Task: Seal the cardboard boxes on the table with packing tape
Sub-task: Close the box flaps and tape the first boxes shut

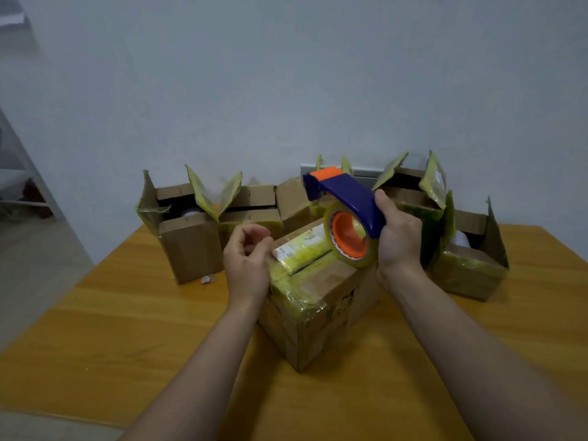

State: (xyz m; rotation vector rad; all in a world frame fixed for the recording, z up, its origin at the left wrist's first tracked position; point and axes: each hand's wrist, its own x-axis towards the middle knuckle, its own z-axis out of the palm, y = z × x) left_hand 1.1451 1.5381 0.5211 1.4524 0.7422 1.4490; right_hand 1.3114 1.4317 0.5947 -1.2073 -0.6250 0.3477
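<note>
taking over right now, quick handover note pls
Left hand: fingers curled at the front box's left top edge; cannot tell if it pinches tape.
Right hand: grips the tape dispenser, with its roll over the box top.
Done: front box flaps are folded down, but a gap shows along the seam.
Left: tape that seam, then the open boxes behind it on the table.

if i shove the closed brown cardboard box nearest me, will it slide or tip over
The closed brown cardboard box looks broad and flat-bottomed, so it would probably slide rather than tip. The smooth wooden table should offer little grip. Its top seam shows a gap, so the top may flex if pressed.
</note>
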